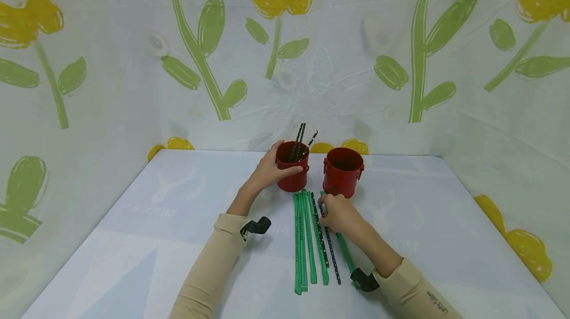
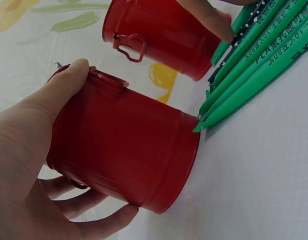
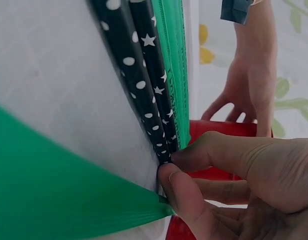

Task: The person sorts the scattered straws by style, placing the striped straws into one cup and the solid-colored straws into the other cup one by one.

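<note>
Evidently gripping the left bucket (image 1: 295, 184) with the left hand (image 1: 268, 169) and pinching the dotted straw (image 3: 134, 75), at six o'clock from the right bucket (image 1: 342, 181), with the right hand (image 1: 345, 215), so perhaps liable, through such tight spacing, to drag along the starred straw (image 3: 154, 70) just beside at nine o'clock.

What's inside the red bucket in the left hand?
At least three black straws with white markings lean inside the red bucket, their tops above its rim. Its front wall hides their lower ends and the bottom, so I cannot tell what else lies there.
</note>
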Motion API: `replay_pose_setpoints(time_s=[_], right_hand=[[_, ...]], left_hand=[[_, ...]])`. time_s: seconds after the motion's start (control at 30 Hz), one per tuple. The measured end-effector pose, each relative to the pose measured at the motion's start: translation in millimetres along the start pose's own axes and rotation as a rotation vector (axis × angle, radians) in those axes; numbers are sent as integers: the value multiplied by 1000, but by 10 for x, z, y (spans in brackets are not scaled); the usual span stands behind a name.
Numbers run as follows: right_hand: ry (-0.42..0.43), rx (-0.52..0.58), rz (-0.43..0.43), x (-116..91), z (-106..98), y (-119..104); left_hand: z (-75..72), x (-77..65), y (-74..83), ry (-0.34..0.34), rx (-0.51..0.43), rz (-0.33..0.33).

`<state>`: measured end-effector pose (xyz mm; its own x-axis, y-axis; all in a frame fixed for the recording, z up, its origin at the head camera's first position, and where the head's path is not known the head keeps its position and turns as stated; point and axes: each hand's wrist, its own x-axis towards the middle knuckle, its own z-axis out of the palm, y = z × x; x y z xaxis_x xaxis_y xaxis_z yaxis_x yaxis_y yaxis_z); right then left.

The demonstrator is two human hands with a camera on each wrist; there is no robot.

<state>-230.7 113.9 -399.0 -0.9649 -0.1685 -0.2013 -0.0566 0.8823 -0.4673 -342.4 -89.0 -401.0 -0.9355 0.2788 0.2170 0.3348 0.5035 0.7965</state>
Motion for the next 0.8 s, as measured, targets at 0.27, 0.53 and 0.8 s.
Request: replay_pose_setpoints(time_s=[0.27,0.53,0.8], right_hand=[[23,-24,-18,19,25,10],[89,-57,-66,52,-9,34],[210,-59,-128,91,-101,45]], left_hand=[[-2,-6,7,7,-15,27],[-4,-14,18,17,-13,23],[-3,-22,28,17,-8,13]])
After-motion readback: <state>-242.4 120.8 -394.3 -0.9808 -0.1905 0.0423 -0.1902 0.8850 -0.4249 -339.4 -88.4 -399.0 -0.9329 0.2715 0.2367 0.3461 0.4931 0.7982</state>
